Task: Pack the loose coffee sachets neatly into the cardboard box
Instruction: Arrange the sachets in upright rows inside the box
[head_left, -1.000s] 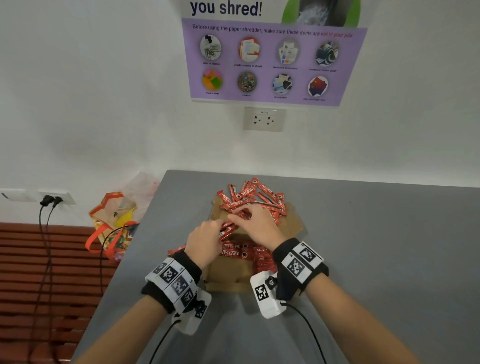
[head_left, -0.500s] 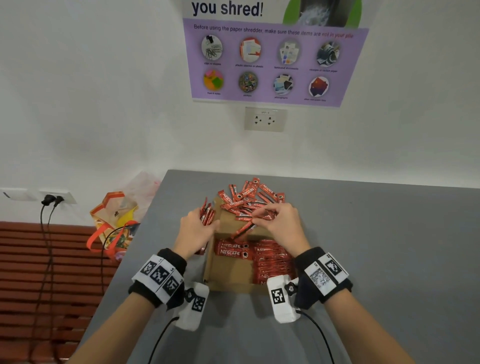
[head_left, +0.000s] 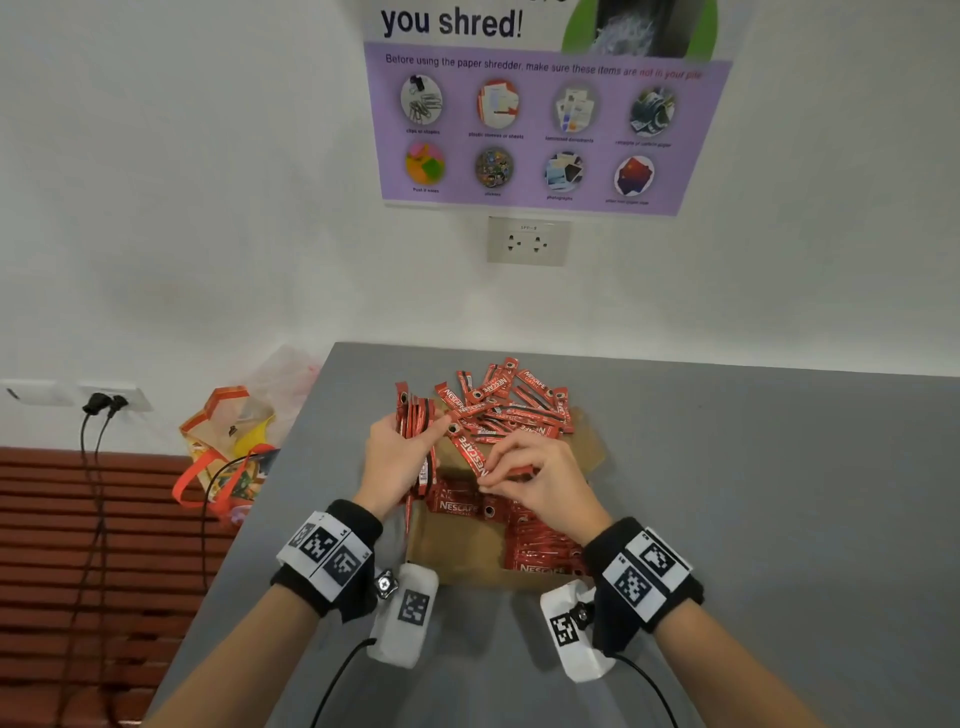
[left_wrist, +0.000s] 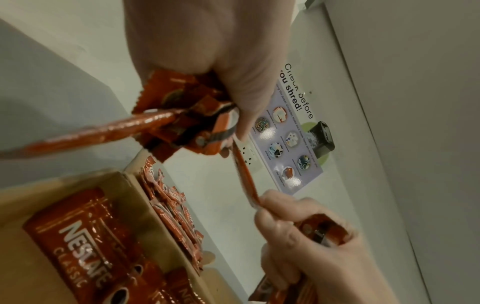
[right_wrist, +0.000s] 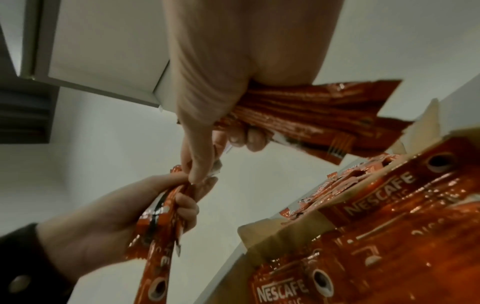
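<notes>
Over a grey table (head_left: 727, 493) set against a white wall (head_left: 208, 208) with a shredder poster (head_left: 545, 130), the left hand (head_left: 395, 467) grips a bundle of sachets (head_left: 415, 415); the right hand (head_left: 540, 483) pinches one sachet (head_left: 470, 452). Beneath the fingers sits the cardboard box (head_left: 457, 556), loose sachets (head_left: 509, 405) heaped just beyond.

Right hand (right_wrist: 233, 86) grips sachets (right_wrist: 319, 115) above the sachet-filled cardboard box (right_wrist: 283, 232).

Red sachets (head_left: 498, 410) with white lettering, brown cardboard box (head_left: 457, 556), grey table (head_left: 753, 493).
</notes>
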